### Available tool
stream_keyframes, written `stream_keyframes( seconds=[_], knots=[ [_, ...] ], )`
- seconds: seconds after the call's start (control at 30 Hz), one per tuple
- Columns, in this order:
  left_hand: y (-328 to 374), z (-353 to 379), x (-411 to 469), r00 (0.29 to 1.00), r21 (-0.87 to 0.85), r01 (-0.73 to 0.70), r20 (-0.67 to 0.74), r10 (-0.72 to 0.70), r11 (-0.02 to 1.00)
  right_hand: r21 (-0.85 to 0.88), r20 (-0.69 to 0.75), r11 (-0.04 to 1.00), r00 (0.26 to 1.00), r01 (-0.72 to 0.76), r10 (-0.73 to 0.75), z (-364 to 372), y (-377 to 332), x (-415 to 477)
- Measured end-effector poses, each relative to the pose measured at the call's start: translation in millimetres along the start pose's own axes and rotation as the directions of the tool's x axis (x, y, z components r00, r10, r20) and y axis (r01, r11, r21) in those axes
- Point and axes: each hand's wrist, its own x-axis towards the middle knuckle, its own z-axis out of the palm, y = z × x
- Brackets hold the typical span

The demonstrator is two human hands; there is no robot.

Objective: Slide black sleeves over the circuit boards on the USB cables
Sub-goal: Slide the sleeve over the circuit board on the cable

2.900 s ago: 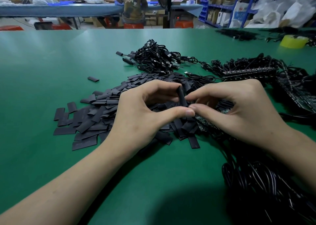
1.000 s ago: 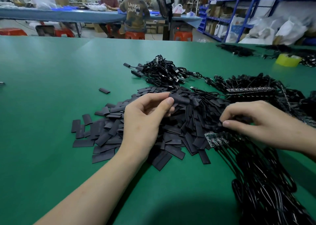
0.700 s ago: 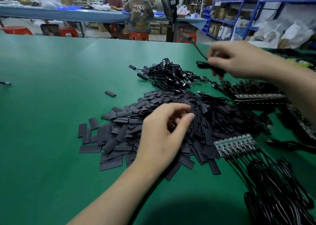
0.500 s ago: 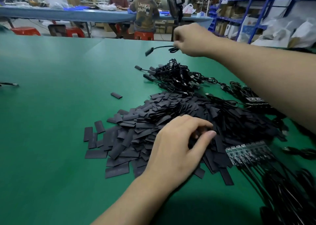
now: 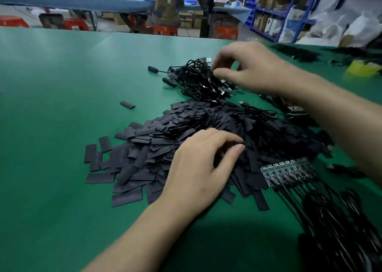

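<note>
- The left hand [image 5: 202, 168] rests on the heap of flat black sleeves [image 5: 144, 158] in the middle of the green counter [image 5: 51, 106]. Its fingers curl into the heap; I cannot tell whether it pinches one.
- The right hand [image 5: 248, 69] hovers at the tangle of black USB cables [image 5: 196, 81] toward the far edge, fingers curled; grip unclear.
- A row of green circuit boards [image 5: 287, 172] lies touching the heap's right side.

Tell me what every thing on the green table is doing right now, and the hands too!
left hand: resting on the sleeve pile, fingers curled; any grip is hidden.
right hand: reaching into the cable heap; grip unclear.
sleeve pile: loose, flat, heaped.
lone sleeve: lying apart from the pile.
cable heap: tangled, sleeves already on some ends.
circuit boards: bare, lined up in a row, wires attached.
</note>
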Motion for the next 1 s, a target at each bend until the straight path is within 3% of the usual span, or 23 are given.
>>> stream_keyframes(
  seconds=[0.1, 0.23, 0.43, 0.57, 0.67, 0.8, 1.0],
  knots=[
    [0, 1, 0, 1.0, 0.009, 0.01, -0.002, -0.01, 1.0, 0.054, 0.209, 0.999, 0.978, -0.004, -0.007, -21, 1, -82],
    [2, 2, 0, 1.0, 0.027, 0.008, 0.008, -0.008, 1.0, -0.068, 0.38, 0.997, 0.923, -0.041, 0.064, -9, 5, -150],
    [6, -1, -1, 0.998, 0.103, -0.058, 0.03, 0.055, 0.993, -0.142, 0.334, 0.99, 0.94, -0.018, 0.065, 7, 11, -173],
    [13, -2, -2, 0.993, 0.129, -0.113, 0.053, 0.107, 0.985, 0.176, 0.254, 0.971, 0.961, -0.16, 0.112, 1, 7, -168],
    [20, 0, -2, 0.993, -0.088, 0.037, 0.111, -0.027, 0.995, 0.395, 0.192, 0.898, 0.973, -0.195, 0.127, 3, -1, -162],
    [19, -1, 0, 0.951, -0.372, 0.299, 0.19, -0.243, 0.879, 0.584, 0.136, 0.787, 0.98, -0.199, 0.146, 17, -9, -159],
    [20, 1, -2, 0.929, -0.427, 0.36, 0.244, -0.278, 0.83, 0.623, 0.153, 0.752, 0.976, -0.217, 0.154, 26, -5, -165]
  ],
)
